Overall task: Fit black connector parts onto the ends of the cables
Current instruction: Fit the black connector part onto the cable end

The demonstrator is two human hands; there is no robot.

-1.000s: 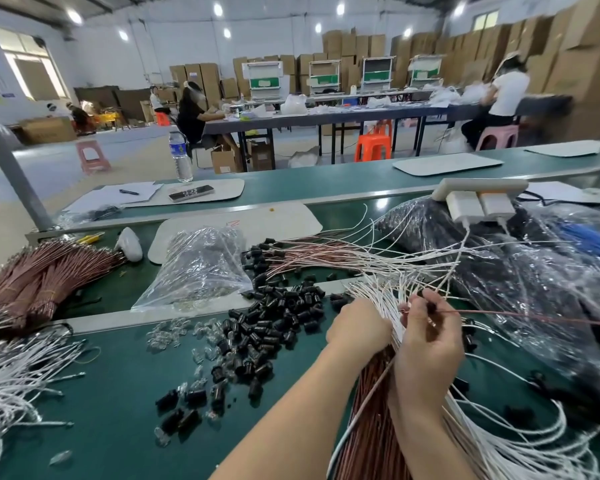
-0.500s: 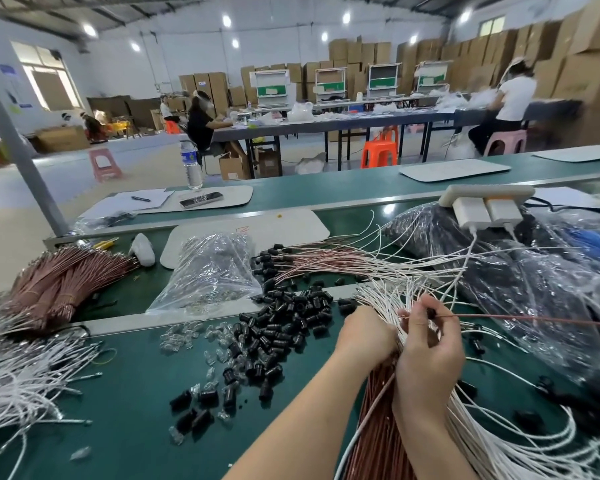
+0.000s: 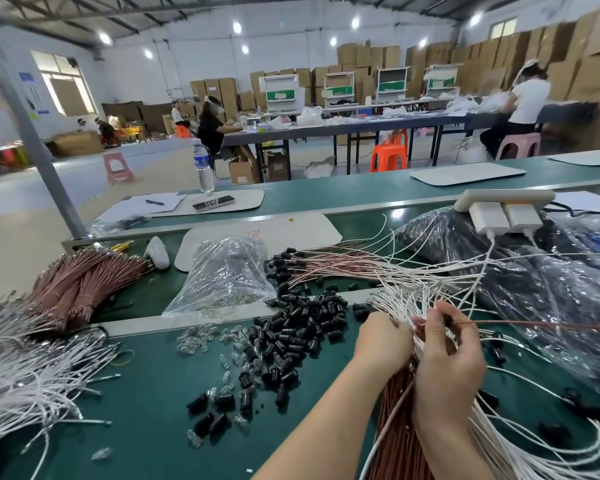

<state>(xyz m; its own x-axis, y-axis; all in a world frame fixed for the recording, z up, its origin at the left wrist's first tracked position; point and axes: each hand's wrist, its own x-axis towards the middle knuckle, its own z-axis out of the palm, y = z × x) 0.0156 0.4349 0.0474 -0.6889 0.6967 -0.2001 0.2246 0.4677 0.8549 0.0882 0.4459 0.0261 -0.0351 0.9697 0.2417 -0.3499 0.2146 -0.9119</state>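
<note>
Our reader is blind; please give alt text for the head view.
The right hand pinches a black connector part on a brown cable; the left hand grips the cable bundle. Loose black parts lie on the green bench.

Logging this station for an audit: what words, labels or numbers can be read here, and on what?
"IZ" or "12", unsure which: red handwriting on the white mat.
Bottle label: too small to read.
Wall posters: blurred.
Boxes: labels blurred.
</note>
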